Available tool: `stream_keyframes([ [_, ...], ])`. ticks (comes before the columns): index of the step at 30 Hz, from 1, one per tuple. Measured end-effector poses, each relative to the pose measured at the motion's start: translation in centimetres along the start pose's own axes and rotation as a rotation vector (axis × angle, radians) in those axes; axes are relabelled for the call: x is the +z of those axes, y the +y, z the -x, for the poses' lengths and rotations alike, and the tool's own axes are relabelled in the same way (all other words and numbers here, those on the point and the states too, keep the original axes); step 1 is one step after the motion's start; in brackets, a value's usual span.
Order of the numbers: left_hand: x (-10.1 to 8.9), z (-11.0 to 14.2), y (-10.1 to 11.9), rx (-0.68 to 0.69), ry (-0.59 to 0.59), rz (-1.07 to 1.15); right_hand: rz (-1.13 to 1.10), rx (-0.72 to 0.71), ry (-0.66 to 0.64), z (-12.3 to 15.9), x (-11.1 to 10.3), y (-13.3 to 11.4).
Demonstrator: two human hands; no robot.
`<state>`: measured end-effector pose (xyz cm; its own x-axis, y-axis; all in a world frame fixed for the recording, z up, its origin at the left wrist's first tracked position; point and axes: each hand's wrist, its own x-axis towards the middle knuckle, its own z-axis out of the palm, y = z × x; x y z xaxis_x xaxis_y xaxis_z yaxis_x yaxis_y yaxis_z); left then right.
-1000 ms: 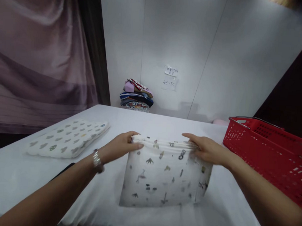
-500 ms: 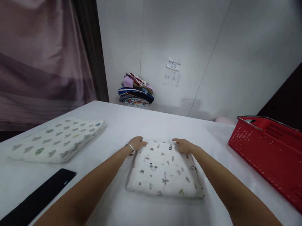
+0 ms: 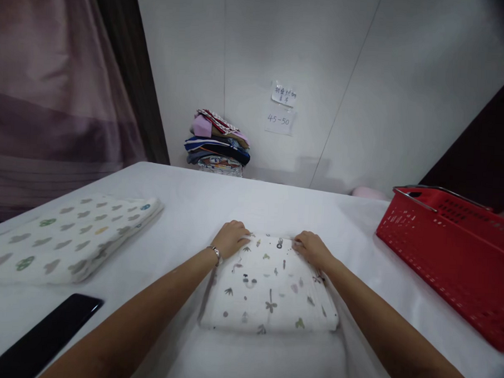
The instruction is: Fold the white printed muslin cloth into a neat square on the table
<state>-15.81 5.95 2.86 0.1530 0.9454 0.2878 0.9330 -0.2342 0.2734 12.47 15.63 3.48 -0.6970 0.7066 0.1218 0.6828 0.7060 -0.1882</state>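
A folded white cloth (image 3: 268, 295) printed with small plants and shapes lies flat on the white table, directly in front of me. My left hand (image 3: 231, 238) is at its far left corner, fingers curled over the edge, a silver bracelet on the wrist. At the far right corner, my right hand (image 3: 313, 248) has its fingers bent round the edge. The fingertips of both hands are partly hidden at the cloth's far edge. To the left lies a second folded white cloth (image 3: 77, 231) with grey, green and yellow cloud-like prints.
A red plastic basket (image 3: 445, 253) with metal handles stands on the right of the white table (image 3: 272, 204). A black, flat, phone-like object (image 3: 40, 336) lies at the near left. Behind the table is a stack of folded fabrics (image 3: 218, 143). Paper signs (image 3: 280, 119) hang on the wall.
Both hands have gone from outstretched fingers at the far corners to fingers curled over the far edge. The view has shifted slightly; the cloth stays in about the same place.
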Motion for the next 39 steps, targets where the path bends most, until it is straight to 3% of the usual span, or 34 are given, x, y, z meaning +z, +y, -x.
stream_keyframes([
  [4, 0.1, -0.2, 0.1, -0.02, 0.008, 0.047, -0.02, 0.049, -0.002, -0.2, 0.0, 0.1],
  [11, 0.5, -0.7, 0.2, -0.231, -0.005, 0.243, -0.039, 0.034, 0.102, -0.6, -0.2, -0.1],
  [18, 0.7, -1.0, 0.5, -0.351, -0.063, 0.159, -0.059, 0.127, 0.087, -1.6, 1.1, -0.2],
  [24, 0.7, -0.9, 0.6, -0.365, -0.073, 0.088, -0.136, 0.23, -0.007, -1.4, 1.3, -0.1],
  [33, 0.3, -1.3, 1.3, -0.168, -0.066, 0.084, -0.185, 0.088, -0.02, -1.5, 0.8, -0.3],
  [39, 0.8, -1.6, 1.3, -0.25, -0.072, 0.116, -0.136, 0.189, -0.029, -2.2, 1.5, -0.4],
])
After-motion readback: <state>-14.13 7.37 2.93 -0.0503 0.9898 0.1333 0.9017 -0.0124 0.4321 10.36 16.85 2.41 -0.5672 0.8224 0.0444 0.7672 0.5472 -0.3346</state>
